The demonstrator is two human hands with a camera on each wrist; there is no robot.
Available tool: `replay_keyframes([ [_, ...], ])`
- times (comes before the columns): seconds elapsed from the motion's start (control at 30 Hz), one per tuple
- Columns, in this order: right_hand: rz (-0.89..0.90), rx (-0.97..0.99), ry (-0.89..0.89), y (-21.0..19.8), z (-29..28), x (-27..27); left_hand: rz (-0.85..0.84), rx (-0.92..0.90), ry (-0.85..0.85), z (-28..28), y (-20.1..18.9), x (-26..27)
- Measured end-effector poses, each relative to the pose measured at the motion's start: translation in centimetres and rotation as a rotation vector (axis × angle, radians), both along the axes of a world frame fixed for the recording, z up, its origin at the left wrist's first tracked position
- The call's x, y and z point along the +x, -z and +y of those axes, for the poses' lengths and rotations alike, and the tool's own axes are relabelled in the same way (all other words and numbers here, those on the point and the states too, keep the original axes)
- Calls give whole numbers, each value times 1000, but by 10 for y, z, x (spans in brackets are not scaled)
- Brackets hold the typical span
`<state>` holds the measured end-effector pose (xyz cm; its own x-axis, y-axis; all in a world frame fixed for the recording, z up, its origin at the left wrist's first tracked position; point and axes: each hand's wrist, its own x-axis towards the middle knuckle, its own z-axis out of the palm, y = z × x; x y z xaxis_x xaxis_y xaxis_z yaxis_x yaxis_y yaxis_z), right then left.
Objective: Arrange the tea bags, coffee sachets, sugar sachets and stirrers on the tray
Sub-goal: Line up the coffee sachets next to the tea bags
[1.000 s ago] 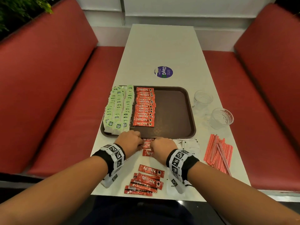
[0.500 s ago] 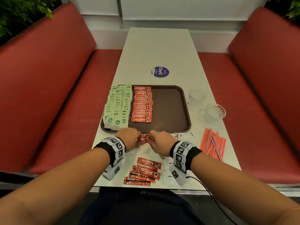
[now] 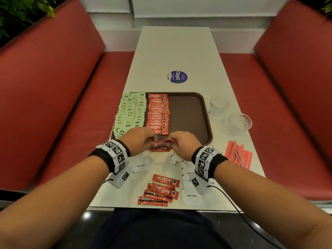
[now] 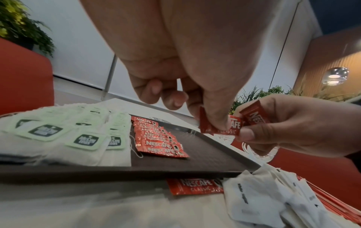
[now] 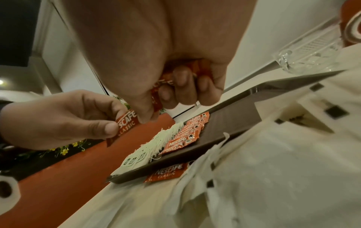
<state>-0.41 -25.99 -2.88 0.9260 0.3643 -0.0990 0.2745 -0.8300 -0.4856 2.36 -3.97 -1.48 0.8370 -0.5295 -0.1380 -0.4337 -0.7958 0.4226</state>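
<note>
Both hands [image 3: 138, 139] pinch "NESCAFE CLASSIC" sachets [image 4: 232, 125].

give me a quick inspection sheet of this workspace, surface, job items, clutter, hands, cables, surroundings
surface: long pale table with a round purple sticker; brown tray on it, right half bare.
job's things: tea bags in rows on the tray's left; coffee sachets in a column beside them; loose coffee sachets at the near edge; sugar sachets and stirrers on the table, off the tray.
clutter: two glass cups right of the tray.
grippers: left hand and right hand each pinch a held coffee sachet above the tray's near edge.
cables: black cable from the right wrist band.
surroundings: red benches on both sides, plants behind.
</note>
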Motion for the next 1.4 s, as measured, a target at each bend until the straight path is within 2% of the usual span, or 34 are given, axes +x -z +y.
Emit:
replay_keyframes([
  [0.17,60,-86,-80,-6,1,9,4,78,-8,1,8,16],
  [0.3,139,9,56,-8,4,18,-49,184,-149,4,17,32],
  [0.4,209,70,116,-10,4,22,-16,294,-213,2,20,43],
  [0.53,227,51,108,-8,3,30,-44,425,-168,-8,24,56],
  [0.8,211,-58,55,0,-6,36,-59,523,-144,-19,28,77],
  [0.93,220,-31,72,3,-7,41,-77,459,-147,-17,28,79],
  [1.03,220,11,79,6,-2,46,-77,198,-131,-18,21,74],
  [1.13,217,57,64,8,4,51,10,5,-3,-22,14,64],
  [1.23,194,68,44,9,10,56,-5,13,87,-21,19,60],
  [1.4,163,-29,78,13,14,54,-26,98,-29,-7,29,68],
])
